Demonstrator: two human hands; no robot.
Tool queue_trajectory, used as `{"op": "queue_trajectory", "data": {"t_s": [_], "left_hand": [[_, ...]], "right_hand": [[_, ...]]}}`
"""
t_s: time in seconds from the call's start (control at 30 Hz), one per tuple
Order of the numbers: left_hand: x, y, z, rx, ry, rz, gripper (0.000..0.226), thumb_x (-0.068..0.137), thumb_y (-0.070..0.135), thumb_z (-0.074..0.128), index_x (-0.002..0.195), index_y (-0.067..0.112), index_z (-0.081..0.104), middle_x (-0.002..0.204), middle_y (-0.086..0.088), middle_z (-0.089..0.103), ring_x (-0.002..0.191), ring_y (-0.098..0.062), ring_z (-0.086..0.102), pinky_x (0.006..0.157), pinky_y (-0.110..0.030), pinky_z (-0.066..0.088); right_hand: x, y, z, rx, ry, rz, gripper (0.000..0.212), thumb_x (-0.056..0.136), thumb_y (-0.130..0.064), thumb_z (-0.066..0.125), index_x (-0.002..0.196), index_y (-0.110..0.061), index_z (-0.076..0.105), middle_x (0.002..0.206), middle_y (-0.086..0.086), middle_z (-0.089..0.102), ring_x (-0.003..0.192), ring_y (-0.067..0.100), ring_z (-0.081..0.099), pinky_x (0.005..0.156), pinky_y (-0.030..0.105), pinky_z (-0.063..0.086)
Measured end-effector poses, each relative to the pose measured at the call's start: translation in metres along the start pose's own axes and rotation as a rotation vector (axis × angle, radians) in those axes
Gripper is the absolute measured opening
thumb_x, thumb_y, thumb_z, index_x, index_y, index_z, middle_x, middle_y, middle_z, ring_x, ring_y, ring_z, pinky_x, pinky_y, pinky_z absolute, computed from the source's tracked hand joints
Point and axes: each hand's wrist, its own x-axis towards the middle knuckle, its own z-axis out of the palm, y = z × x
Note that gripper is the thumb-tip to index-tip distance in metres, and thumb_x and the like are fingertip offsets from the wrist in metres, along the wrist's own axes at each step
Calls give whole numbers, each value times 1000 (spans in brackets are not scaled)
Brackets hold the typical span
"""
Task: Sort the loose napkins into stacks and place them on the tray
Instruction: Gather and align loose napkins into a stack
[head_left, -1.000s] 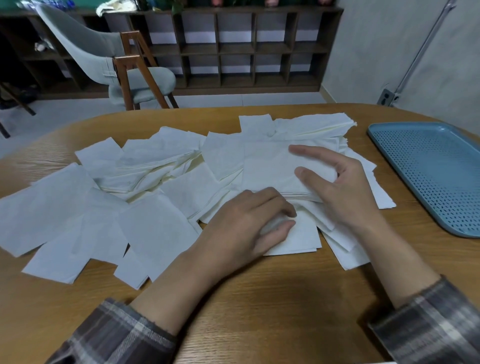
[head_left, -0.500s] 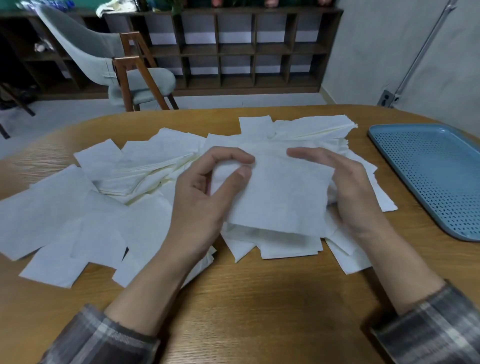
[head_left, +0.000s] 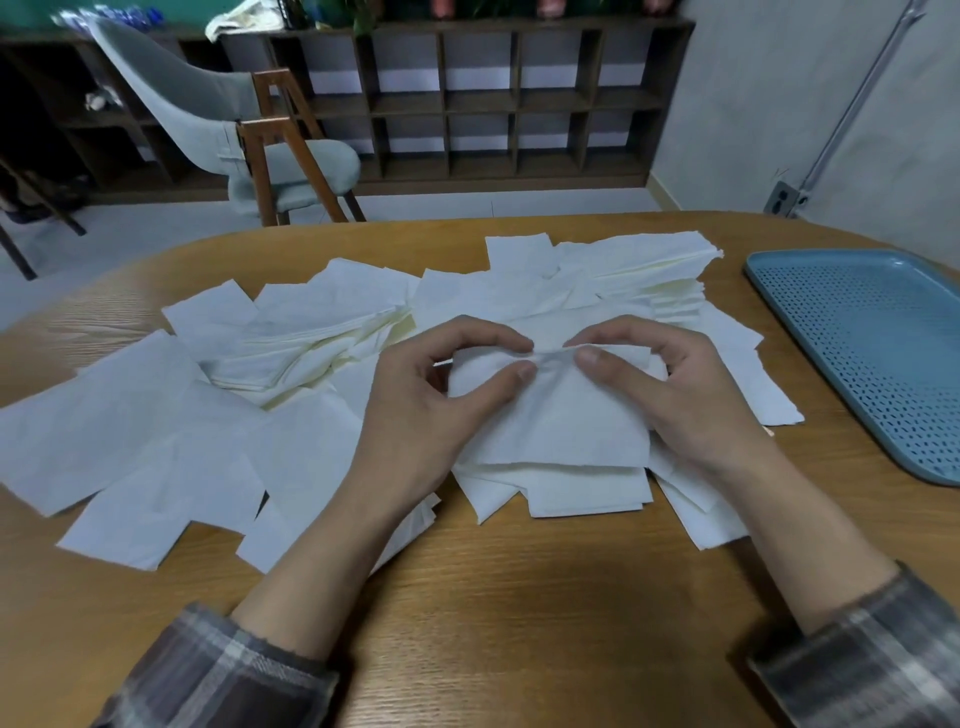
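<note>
Several loose white napkins (head_left: 171, 431) lie scattered across the wooden table (head_left: 519, 613), piled thicker in the middle and at the back. My left hand (head_left: 431, 410) and my right hand (head_left: 680, 395) both pinch the far edge of one white napkin (head_left: 561, 421), thumb and forefinger tips almost meeting at its top middle. That napkin is lifted a little above a small heap of napkins (head_left: 582, 488). A blue perforated tray (head_left: 878, 343) sits at the right with nothing on the part I see.
A grey chair with wooden legs (head_left: 265, 150) stands beyond the table's far edge. Dark cubby shelves (head_left: 498, 104) line the back wall. Bare wood lies between the napkins and me.
Both hands came off the pile, lifted one napkin, and have slid together along its top edge until their fingertips nearly meet.
</note>
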Motion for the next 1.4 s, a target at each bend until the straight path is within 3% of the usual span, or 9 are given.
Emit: {"op": "queue_trajectory", "data": {"t_s": [0.17, 0.33, 0.57, 0.77, 0.9, 1.0, 1.07, 1.17, 1.4], "left_hand": [[1, -4, 3, -65, 113, -68, 9, 88, 12, 86, 94, 17, 81, 97, 12, 78, 94, -9, 74, 70, -22, 57], [-3, -5, 8, -90, 168, -106, 8, 89, 14, 85, 94, 18, 81, 98, 14, 78, 92, -4, 74, 71, -21, 58], [-2, -4, 10, -50, 197, -103, 7, 89, 16, 85, 93, 20, 81, 97, 15, 78, 94, -2, 72, 74, -20, 57], [3, -8, 3, 34, 250, -105, 3, 91, 24, 83, 89, 23, 81, 85, 8, 77, 84, -5, 69, 71, -21, 49], [5, -6, 0, 75, 334, -83, 13, 98, 36, 74, 106, 25, 75, 102, 13, 75, 95, -1, 69, 76, -15, 51], [4, 3, 1, -106, 115, -215, 48, 89, 67, 59, 127, 37, 65, 108, 29, 71, 103, 8, 67, 85, -19, 56], [1, 7, 4, -184, -6, -285, 54, 85, 65, 63, 133, 39, 61, 95, 32, 73, 91, 8, 71, 77, -19, 56], [-1, 8, 5, -161, -2, -293, 50, 90, 28, 82, 135, 37, 60, 96, 15, 80, 86, -6, 78, 68, -22, 60], [-1, 1, 2, -117, 113, -216, 45, 93, 18, 81, 131, 32, 62, 105, 1, 80, 90, -13, 79, 72, -25, 61]], "right_hand": [[-2, -5, 1, 44, -63, -50, 52, 91, -30, 75, 140, -40, 61, 140, -23, 61, 133, 3, 57, 108, 33, 49], [-4, -3, 4, 3, -91, -66, 77, 89, -25, 78, 153, -46, 41, 148, -31, 47, 126, -16, 51, 94, 5, 46], [-3, -1, 6, 31, -82, -58, 77, 92, -29, 75, 154, -52, 36, 157, -24, 43, 133, 3, 56, 98, 24, 56], [-2, -5, 8, -10, -16, -60, 68, 99, -18, 69, 155, -42, 37, 146, -36, 40, 117, -29, 48, 88, -3, 42], [-2, -3, 3, 66, 3, -103, 68, 99, -19, 73, 154, -43, 41, 150, -35, 45, 139, -14, 43, 121, 29, 39], [-1, -1, 2, 110, 17, -123, 70, 97, -21, 73, 155, -41, 40, 152, -37, 42, 148, -5, 36, 128, 49, 28], [0, -2, 3, 165, 12, -110, 69, 98, -16, 72, 154, -40, 40, 151, -26, 49, 141, 7, 51, 119, 51, 43], [0, -1, 3, 162, 21, -86, 68, 99, -13, 70, 151, -43, 39, 147, -8, 58, 126, 18, 67, 103, 46, 58], [0, 0, -7, 404, -191, 12, 74, 93, -14, 73, 151, -47, 40, 145, 3, 63, 127, 28, 67, 95, 38, 59]]}}
